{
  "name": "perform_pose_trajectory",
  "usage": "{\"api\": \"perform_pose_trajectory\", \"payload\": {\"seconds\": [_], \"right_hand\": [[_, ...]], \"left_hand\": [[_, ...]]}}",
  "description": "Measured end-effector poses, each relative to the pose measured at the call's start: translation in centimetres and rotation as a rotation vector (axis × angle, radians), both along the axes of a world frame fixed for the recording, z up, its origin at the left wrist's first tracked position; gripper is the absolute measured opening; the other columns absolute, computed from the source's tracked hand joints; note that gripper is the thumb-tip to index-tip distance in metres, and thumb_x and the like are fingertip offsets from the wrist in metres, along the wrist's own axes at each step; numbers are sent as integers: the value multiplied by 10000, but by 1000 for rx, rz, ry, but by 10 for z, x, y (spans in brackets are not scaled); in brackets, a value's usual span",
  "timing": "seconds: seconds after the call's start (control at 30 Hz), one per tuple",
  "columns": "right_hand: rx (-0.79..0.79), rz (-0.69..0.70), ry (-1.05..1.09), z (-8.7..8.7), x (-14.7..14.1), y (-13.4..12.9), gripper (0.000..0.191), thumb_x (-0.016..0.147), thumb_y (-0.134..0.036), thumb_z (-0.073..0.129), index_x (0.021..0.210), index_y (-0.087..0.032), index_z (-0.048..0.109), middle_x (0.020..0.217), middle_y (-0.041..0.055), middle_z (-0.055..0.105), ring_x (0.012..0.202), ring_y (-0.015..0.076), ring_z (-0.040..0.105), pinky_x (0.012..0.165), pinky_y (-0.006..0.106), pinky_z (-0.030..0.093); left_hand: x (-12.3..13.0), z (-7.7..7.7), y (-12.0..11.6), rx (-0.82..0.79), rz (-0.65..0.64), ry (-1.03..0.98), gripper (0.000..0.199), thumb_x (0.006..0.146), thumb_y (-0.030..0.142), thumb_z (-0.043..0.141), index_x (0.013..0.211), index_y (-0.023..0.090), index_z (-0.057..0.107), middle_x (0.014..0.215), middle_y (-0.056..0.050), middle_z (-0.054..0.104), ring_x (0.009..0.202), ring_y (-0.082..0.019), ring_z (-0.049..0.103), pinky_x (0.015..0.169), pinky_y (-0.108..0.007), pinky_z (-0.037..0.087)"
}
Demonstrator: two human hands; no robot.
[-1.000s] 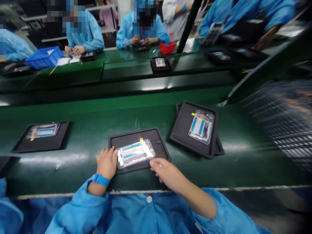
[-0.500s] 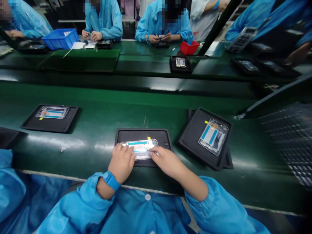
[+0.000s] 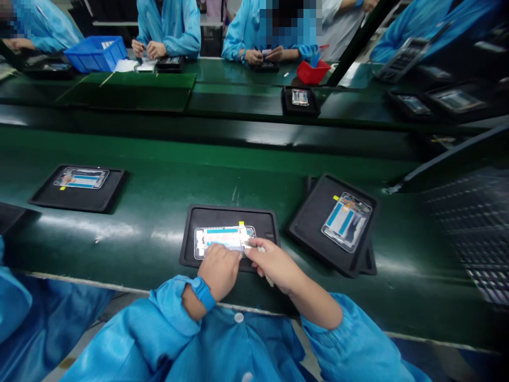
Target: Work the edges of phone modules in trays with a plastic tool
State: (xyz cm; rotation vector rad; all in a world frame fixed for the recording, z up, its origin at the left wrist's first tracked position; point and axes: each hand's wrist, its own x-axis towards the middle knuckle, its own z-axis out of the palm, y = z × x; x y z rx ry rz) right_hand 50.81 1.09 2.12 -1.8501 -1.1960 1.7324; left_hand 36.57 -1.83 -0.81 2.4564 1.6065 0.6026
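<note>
A phone frame (image 3: 201,241) with blue strips and a yellow tab lies in a black tray (image 3: 262,216) on the green bench. My left hand (image 3: 220,269) rests on the frame's near edge, fingers bent and close together; what its fingertips hold, if anything, is hidden. My right hand (image 3: 274,262) is at the frame's right end, its thumb and fingers closed around a thin pale tool (image 3: 269,281) whose tip is hard to make out. A blue band circles my left wrist.
Stacked black trays (image 3: 304,228) with another phone frame (image 3: 347,222) stand at right. One more tray (image 3: 75,200) lies at left. Across the bench, people in blue work beside a blue bin (image 3: 95,55) and a red bin (image 3: 313,72). A dark post rises at right.
My left hand has moved right and nearer, uncovering the frame's left end. My right hand remains at the right end, with more of the pale tool showing. The view has shifted slightly.
</note>
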Motion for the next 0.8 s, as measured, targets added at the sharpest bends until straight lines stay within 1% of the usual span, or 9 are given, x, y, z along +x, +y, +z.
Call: {"api": "perform_pose_trajectory", "payload": {"seconds": [0.13,0.23,0.3,0.37,0.47,0.57,0.7,0.8], "right_hand": [[-22,-98,84,-1,0,2,376,748,-288,517,1094,-150,469,466,-65,468,355,67,402,340,157,297],[-47,-222,177,-1,3,3,411,743,-264,514,1128,-144,438,459,-60,477,345,70,400,341,161,305],[-66,-254,198,-3,6,3,426,736,-253,518,1137,-144,429,462,-57,484,340,70,401,341,164,304],[-65,-216,178,-5,8,2,412,740,-281,522,1124,-151,443,479,-51,496,341,68,407,344,165,305],[-31,-98,124,-7,8,0,356,752,-345,516,1058,-164,489,518,-47,503,349,62,420,352,166,316],[-22,-16,60,-8,6,0,274,750,-334,514,973,-174,520,525,-56,491,346,61,425,341,166,305],[-27,-17,46,-7,4,0,198,745,-294,509,913,-190,527,513,-67,478,338,60,417,331,165,294],[-20,-24,59,-7,4,-1,198,737,-287,515,911,-193,533,501,-68,477,336,62,420,327,163,292]], "left_hand": [[1,0,1,5,30,-30,227,835,183,378,715,153,569,639,-49,538,719,-187,496,718,-347,422],[2,-1,1,53,39,-43,202,826,173,392,734,153,571,676,-48,551,796,-203,497,784,-369,413],[2,-2,2,72,40,-38,186,823,178,405,751,155,575,708,-45,563,849,-215,494,823,-381,401],[2,-3,2,68,37,-27,177,821,181,413,757,156,577,720,-44,569,869,-220,493,837,-382,396],[1,-3,2,57,28,-18,181,823,180,412,754,155,577,715,-49,572,870,-219,495,835,-382,398],[1,-2,2,71,13,-26,188,825,181,407,748,155,577,711,-53,578,864,-217,499,825,-388,406],[0,0,3,99,-15,-37,191,822,177,410,743,166,583,676,-45,573,814,-204,505,798,-380,425],[1,1,3,65,-26,-26,191,820,184,413,741,171,587,643,-37,551,742,-192,500,750,-368,444]]}}
